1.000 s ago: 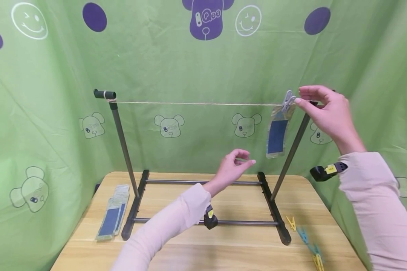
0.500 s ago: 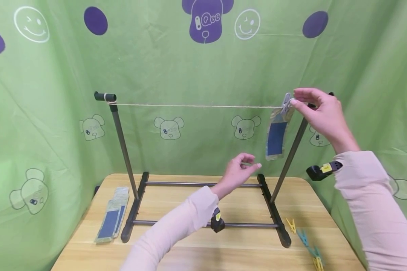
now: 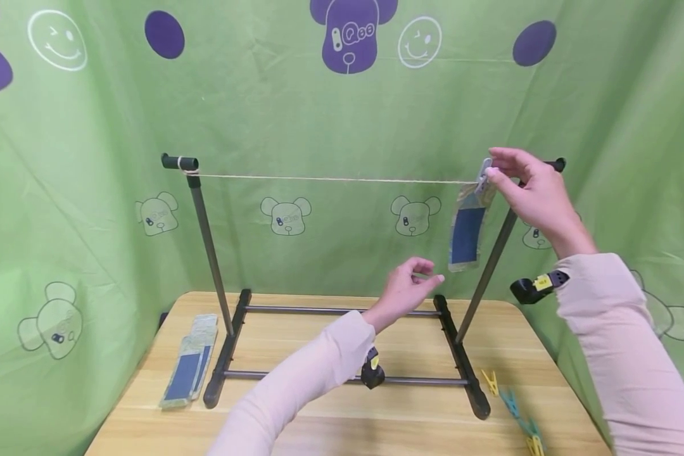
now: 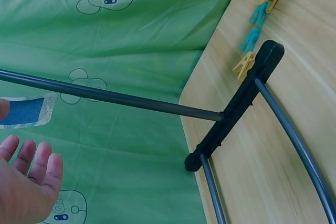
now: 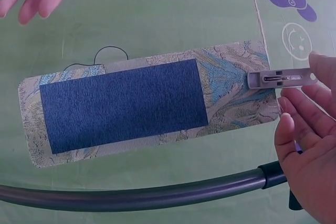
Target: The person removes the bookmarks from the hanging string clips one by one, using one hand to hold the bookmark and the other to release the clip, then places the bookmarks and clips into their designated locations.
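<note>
My right hand (image 3: 532, 190) is at the right end of the string, thumb and fingers at the tail of a pale grey clothespin (image 5: 281, 78). The clothespin clamps the upper end of a patterned fabric strip (image 5: 226, 77) with a dark blue panel to the string (image 3: 330, 178). Below the clip the strip hangs down beside the right post. My left hand (image 3: 406, 288) hovers lower, left of the strip, its fingers loosely bent with nothing between them. In the left wrist view, the strip's lower end (image 4: 48, 109) shows just above the left fingers.
A dark metal frame (image 3: 342, 380) stands on the wooden table (image 3: 342, 418), its left post (image 3: 209, 253) and right post (image 3: 487, 278) carrying the string. More fabric strips (image 3: 185, 373) lie at the left. Yellow and teal clothespins (image 3: 510, 402) lie in a row at the right.
My right hand has shifted slightly left, its thumb coming onto the clothespin. The left hand has moved right, closer to the hanging strip, which stays clipped in place.
</note>
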